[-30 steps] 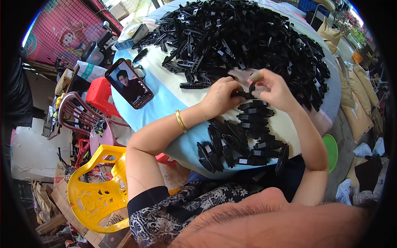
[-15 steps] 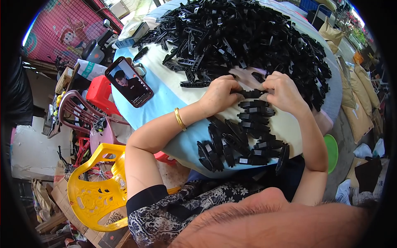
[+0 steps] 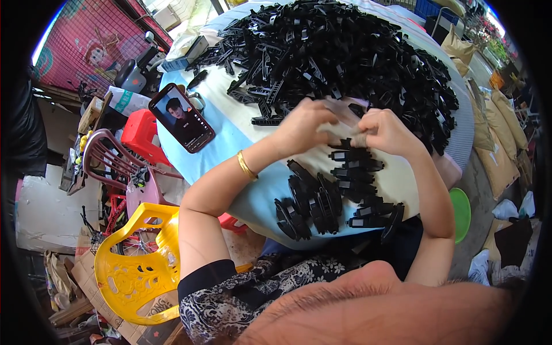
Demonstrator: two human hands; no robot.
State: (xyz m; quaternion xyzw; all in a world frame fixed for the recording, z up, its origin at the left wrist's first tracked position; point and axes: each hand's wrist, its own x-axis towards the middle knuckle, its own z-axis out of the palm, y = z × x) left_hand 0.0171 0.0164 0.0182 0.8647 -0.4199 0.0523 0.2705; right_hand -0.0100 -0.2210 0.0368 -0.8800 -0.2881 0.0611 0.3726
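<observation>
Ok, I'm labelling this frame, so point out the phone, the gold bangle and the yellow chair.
phone [image 3: 183, 117], head view, middle of its lit screen.
gold bangle [image 3: 246, 166], head view, the band on the left wrist.
yellow chair [image 3: 131, 275], head view, the perforated backrest.

A big pile of clips [image 3: 345, 52] covers the table's [image 3: 241, 138] far half — sorted rows [image 3: 339, 195] lie at its near edge. A phone [image 3: 181, 117] lies left; chairs [image 3: 135, 270] stand below-left.
</observation>
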